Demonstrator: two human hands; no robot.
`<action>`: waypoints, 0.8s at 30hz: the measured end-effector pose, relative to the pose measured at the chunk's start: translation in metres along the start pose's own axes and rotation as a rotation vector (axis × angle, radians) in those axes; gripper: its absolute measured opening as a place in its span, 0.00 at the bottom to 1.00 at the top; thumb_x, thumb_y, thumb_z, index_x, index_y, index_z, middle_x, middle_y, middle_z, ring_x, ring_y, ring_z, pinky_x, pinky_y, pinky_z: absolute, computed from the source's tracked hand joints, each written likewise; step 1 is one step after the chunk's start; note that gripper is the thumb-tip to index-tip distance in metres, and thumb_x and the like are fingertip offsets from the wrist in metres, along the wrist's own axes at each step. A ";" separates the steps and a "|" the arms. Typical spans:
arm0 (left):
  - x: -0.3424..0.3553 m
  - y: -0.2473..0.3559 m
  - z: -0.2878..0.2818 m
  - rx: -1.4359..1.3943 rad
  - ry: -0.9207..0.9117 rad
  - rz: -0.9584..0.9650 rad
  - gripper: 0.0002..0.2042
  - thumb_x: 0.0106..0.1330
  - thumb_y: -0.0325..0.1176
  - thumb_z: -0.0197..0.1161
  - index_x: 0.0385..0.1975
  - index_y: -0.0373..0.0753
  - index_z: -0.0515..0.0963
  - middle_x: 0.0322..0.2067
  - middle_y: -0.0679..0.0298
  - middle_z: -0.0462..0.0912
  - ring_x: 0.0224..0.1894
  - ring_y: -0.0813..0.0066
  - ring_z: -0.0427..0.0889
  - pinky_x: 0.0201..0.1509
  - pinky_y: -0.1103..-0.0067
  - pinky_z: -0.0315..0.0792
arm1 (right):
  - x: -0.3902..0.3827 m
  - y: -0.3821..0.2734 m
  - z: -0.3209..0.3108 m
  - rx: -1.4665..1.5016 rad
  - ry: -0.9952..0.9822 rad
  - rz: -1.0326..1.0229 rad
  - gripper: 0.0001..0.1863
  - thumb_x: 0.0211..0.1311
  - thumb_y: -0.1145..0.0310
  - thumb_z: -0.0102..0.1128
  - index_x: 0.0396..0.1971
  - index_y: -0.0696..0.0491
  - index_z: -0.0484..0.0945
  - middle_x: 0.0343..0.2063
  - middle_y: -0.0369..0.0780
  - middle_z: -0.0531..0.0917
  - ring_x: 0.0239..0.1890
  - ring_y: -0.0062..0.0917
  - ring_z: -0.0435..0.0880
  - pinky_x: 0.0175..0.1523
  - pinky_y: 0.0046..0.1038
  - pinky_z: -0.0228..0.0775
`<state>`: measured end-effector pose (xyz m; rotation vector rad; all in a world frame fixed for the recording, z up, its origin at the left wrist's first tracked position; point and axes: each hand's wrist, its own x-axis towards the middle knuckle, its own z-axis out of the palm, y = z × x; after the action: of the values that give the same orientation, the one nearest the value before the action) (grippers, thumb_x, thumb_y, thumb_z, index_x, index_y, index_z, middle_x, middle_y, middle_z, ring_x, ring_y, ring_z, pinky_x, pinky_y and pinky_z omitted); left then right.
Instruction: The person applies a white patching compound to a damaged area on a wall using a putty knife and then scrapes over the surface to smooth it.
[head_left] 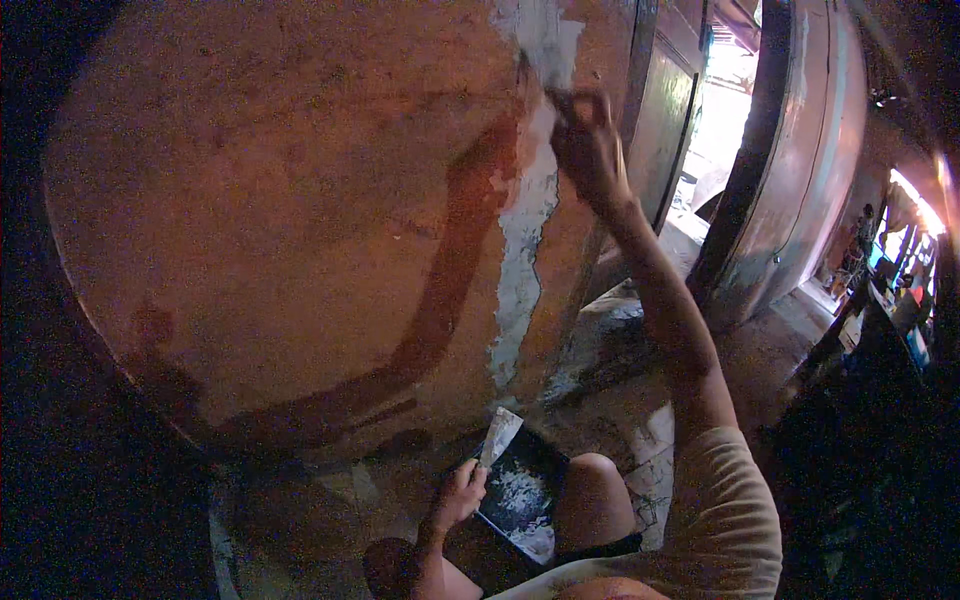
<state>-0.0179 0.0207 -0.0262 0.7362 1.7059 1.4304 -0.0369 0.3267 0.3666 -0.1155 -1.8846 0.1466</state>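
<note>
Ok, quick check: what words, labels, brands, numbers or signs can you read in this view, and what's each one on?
None can be read.
Brown wall and its white strip: no lettering visible.
Scraper in the left hand: no marking can be made out.
Black tray: pale smears, no lettering visible.
Clutter at far right: too small and blurred to tell.

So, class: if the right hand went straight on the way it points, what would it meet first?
The right hand would likely meet the pale strip on the wall, though any gap is hard to judge.
</note>
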 end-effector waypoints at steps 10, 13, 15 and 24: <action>-0.008 0.011 0.003 -0.001 -0.037 -0.017 0.12 0.63 0.41 0.44 0.30 0.37 0.66 0.12 0.68 0.65 0.13 0.80 0.64 0.16 0.79 0.61 | 0.021 -0.042 -0.035 0.177 0.088 0.051 0.19 0.48 0.77 0.52 0.42 0.45 0.73 0.37 0.41 0.70 0.27 0.28 0.76 0.26 0.26 0.71; -0.016 0.015 0.004 -0.086 -0.066 -0.080 0.12 0.63 0.41 0.45 0.32 0.38 0.65 0.12 0.70 0.63 0.13 0.81 0.63 0.16 0.80 0.60 | 0.050 -0.044 -0.039 -0.200 0.180 -0.310 0.19 0.48 0.75 0.52 0.42 0.44 0.73 0.36 0.40 0.70 0.26 0.27 0.76 0.29 0.26 0.71; -0.017 0.011 0.006 -0.115 -0.019 -0.082 0.12 0.63 0.41 0.44 0.33 0.38 0.65 0.12 0.70 0.63 0.12 0.82 0.63 0.15 0.81 0.60 | 0.038 -0.031 -0.033 -0.215 0.127 -0.269 0.19 0.48 0.75 0.52 0.43 0.45 0.73 0.37 0.40 0.70 0.26 0.27 0.76 0.30 0.25 0.71; -0.023 0.046 -0.013 -0.345 0.076 0.110 0.13 0.64 0.44 0.42 0.24 0.41 0.62 0.12 0.70 0.63 0.09 0.85 0.62 0.09 0.84 0.58 | -0.187 -0.060 -0.036 -0.044 -0.201 -0.012 0.21 0.46 0.77 0.54 0.45 0.52 0.71 0.38 0.42 0.71 0.38 0.31 0.73 0.41 0.25 0.68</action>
<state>-0.0191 0.0041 0.0240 0.5972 1.4369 1.7910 0.0555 0.2402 0.2124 -0.1231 -2.0889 0.1122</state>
